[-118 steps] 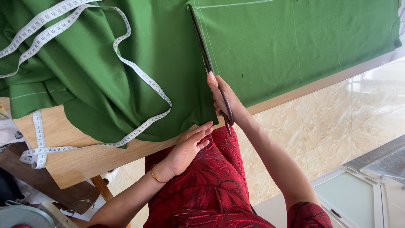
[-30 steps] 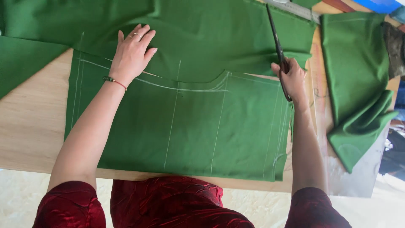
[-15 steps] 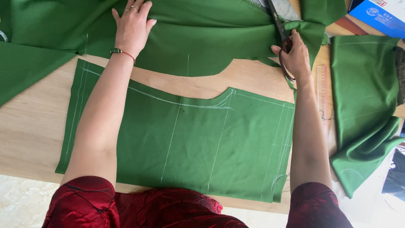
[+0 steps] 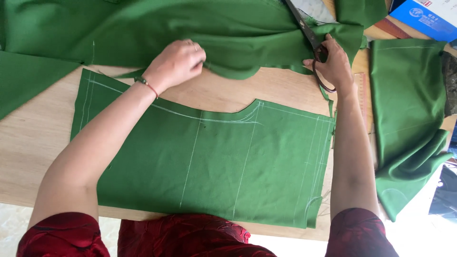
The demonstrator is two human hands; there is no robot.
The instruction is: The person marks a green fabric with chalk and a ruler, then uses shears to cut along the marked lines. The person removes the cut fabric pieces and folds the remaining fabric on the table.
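Both arms are bare from short sleeves of dark red, patterned, slightly glossy cloth; the same red garment (image 4: 190,235) covers the lap at the lower edge. The left hand (image 4: 175,63) wears a ring and, at the wrist, a thin bracelet (image 4: 146,84) with a green bead. The right hand (image 4: 334,64) shows no jewellery.

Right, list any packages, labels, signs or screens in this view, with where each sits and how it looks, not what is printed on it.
Blue box or booklet: top right corner of the wooden table, flat and rectangular, blue with a white patch and small print, cut off by the picture's edge.
No signs or screens show; dark things at the right edge are too cropped to tell.
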